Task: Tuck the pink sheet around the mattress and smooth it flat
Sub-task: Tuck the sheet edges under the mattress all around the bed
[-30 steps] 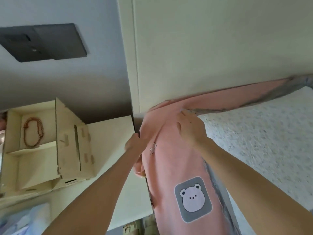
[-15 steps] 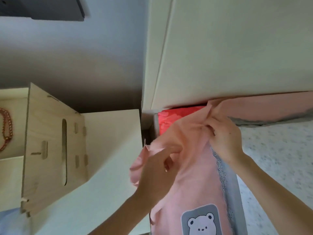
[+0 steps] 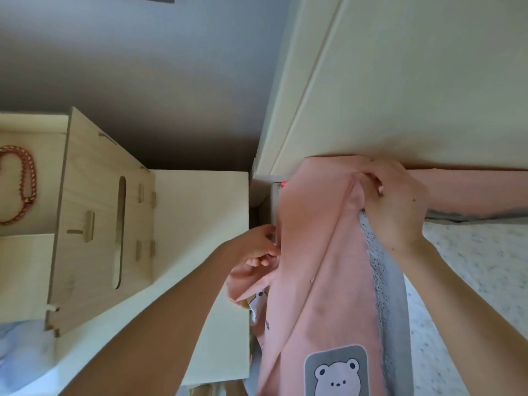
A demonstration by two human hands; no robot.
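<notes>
The pink sheet (image 3: 314,252) with a grey bear patch (image 3: 337,371) is drawn over the top-left corner of the mattress (image 3: 471,267), which has a white speckled cover and a grey lace-edged band. My right hand (image 3: 394,207) pinches a fold of the sheet at the corner, against the cream headboard (image 3: 414,81). My left hand (image 3: 257,247) grips the sheet's loose side edge in the gap between mattress and bedside table, with bunched pink fabric hanging below it.
A cream bedside table (image 3: 200,224) stands close on the left of the bed. On it sits a pale wooden organiser box (image 3: 100,224) with a bead necklace (image 3: 20,184) inside. A grey wall rises behind. Light blue fabric (image 3: 17,352) lies bottom left.
The pink sheet now covers the red patch that showed at the corner. My left hand moved down into the gap by the table; my right hand shifted up to the headboard edge.
</notes>
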